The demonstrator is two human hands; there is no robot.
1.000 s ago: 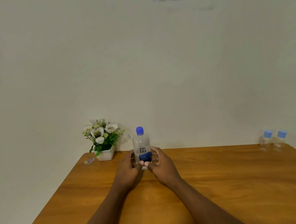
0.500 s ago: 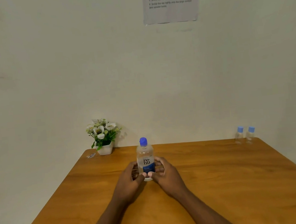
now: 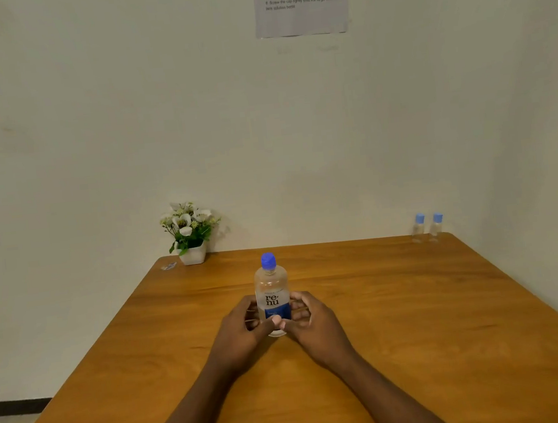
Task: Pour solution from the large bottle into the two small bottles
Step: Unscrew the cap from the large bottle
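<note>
- At the bench (image 3: 419, 317) centre, left hand (image 3: 245, 330) and right hand (image 3: 313, 323) grip the large bottle (image 3: 272, 291), upright and capped, hiding its base.
- Far right corner: two small bottles (image 3: 419, 229), capped, contents unclear.
- Since half a second ago, the grip is unchanged.

Head camera: single view.
I look forward and down over the table (image 3: 419, 317); large bottle (image 3: 271, 291) near at 12 o'clock, wall (image 3: 124, 124) beyond.

On the table (image 3: 419, 317), large bottle (image 3: 271, 291) held between left hand (image 3: 240, 332) and right hand (image 3: 311, 321), two small bottles (image 3: 419, 231) placed well behind to the right, flower pot (image 3: 192, 253) behind to the left.
</note>
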